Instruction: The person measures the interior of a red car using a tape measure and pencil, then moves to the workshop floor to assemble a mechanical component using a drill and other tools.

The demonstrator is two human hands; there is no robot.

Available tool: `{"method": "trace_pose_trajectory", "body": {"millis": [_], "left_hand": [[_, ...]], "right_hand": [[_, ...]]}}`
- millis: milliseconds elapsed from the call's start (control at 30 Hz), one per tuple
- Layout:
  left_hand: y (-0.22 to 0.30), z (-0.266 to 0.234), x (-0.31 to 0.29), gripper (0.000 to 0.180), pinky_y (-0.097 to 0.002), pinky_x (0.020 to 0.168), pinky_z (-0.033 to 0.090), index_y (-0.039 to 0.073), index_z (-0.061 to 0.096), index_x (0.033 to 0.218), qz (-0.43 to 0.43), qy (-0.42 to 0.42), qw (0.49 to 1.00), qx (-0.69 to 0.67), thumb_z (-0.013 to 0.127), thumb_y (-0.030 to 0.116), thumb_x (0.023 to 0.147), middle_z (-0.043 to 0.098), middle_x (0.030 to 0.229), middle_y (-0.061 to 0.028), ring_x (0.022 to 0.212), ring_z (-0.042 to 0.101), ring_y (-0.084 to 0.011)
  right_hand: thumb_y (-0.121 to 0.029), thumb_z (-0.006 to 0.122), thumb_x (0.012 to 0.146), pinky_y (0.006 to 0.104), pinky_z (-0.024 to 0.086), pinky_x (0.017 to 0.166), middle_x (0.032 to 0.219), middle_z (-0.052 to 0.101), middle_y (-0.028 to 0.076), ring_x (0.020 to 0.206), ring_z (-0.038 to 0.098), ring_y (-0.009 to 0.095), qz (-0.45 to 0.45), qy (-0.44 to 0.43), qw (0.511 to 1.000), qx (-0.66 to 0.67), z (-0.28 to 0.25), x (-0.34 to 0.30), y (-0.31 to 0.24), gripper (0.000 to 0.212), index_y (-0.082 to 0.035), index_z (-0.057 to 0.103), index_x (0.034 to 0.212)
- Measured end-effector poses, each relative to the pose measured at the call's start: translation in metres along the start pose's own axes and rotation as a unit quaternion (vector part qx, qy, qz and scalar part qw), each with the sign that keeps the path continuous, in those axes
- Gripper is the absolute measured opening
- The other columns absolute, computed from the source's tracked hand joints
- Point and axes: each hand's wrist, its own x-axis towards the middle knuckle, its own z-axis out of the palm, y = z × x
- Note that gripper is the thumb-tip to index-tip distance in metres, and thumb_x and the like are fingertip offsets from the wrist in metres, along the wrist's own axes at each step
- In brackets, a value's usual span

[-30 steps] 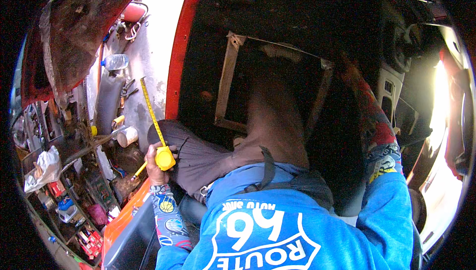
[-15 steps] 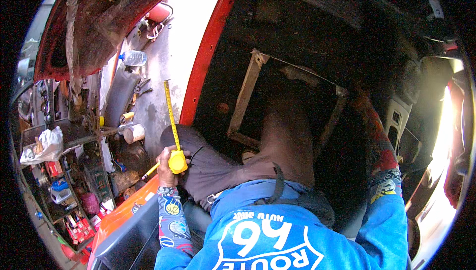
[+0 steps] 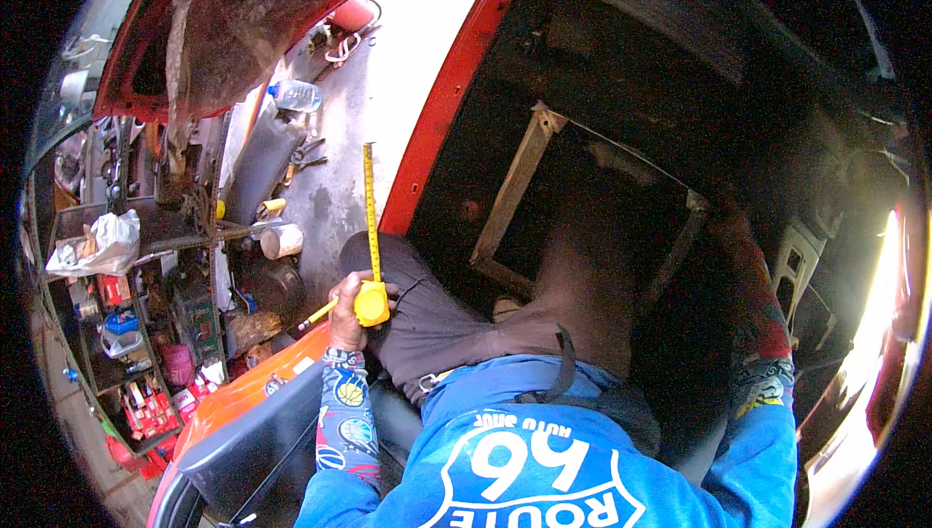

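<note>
My left hand point(image 3: 347, 319) is closed around a yellow tape measure point(image 3: 372, 305) beside my left thigh. A length of yellow blade stands out of it, pointing away from me. A slim yellow pencil-like stick point(image 3: 317, 314) pokes out of the same hand on its left side. My right arm point(image 3: 762, 319), in a patterned sleeve, reaches forward into deep shadow near the right corner of a squarish frame point(image 3: 516, 174). The fingers of that hand are lost in the dark, so what they touch does not show. The frame lies around my legs on a dark floor.
A red door sill point(image 3: 456, 91) runs along the left of the dark vehicle interior. Beyond it are a clear plastic bottle point(image 3: 296, 96), a white can point(image 3: 282, 241) and a cluttered shelf point(image 3: 146, 208) with a plastic bag point(image 3: 97, 247). An open orange-red door point(image 3: 262, 387) stands at lower left.
The whole scene has shifted to the right in the picture as my head turned slightly. My left hand keeps the tape measure with its blade out; my right arm stays reached forward.
</note>
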Motion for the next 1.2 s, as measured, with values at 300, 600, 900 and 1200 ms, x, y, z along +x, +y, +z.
{"method": "trace_pose_trajectory", "body": {"millis": [300,600,900,1200], "left_hand": [[-0.002,0.0,0.001,0.065,-0.0278,0.048,0.055,-0.001,0.063,0.117,-0.001,-0.006,1.0,-0.005,0.054,0.06,0.097,0.076,0.092,-0.0207,0.068,0.074,-0.021],[0.0,0.001,0.001,0.063,-0.0277,0.05,0.056,-0.002,0.065,0.116,0.0,-0.003,1.0,0.001,0.052,0.057,0.1,0.076,0.093,-0.0205,0.068,0.074,-0.0206],[-0.002,0.0,0.003,0.063,-0.0285,0.049,0.055,-0.001,0.063,0.118,-0.019,0.01,1.0,0.003,0.05,0.058,0.1,0.076,0.092,-0.0199,0.069,0.074,-0.0208],[-0.002,-0.001,0.0,0.061,-0.0301,0.054,0.058,-0.001,0.061,0.119,-0.003,0.002,1.0,-0.006,0.051,0.057,0.101,0.075,0.093,-0.0212,0.07,0.075,-0.022]], "right_hand": [[-0.028,0.073,0.094,0.0454,0.031,0.123,0.162,0.037,0.02,0.149,0.037,0.04,0.005,0.002,0.996,0.088,-0.033,-0.016,-0.021,0.095,-0.015,0.012,0.166],[-0.032,0.076,0.091,0.0491,0.03,0.124,0.167,0.029,0.016,0.152,0.029,0.038,0.001,0.02,0.999,0.024,-0.037,-0.02,-0.02,0.096,-0.017,0.017,0.166],[-0.043,0.08,0.086,0.054,0.02,0.126,0.169,0.025,0.014,0.156,0.02,0.037,-0.019,0.008,0.998,0.063,0.004,0.002,0.025,0.104,-0.015,0.018,0.165],[-0.043,0.081,0.084,0.0546,0.001,0.128,0.172,0.018,0.011,0.158,0.014,0.036,0.019,-0.021,1.0,-0.004,-0.012,-0.005,0.002,0.11,-0.015,0.013,0.166]]}}
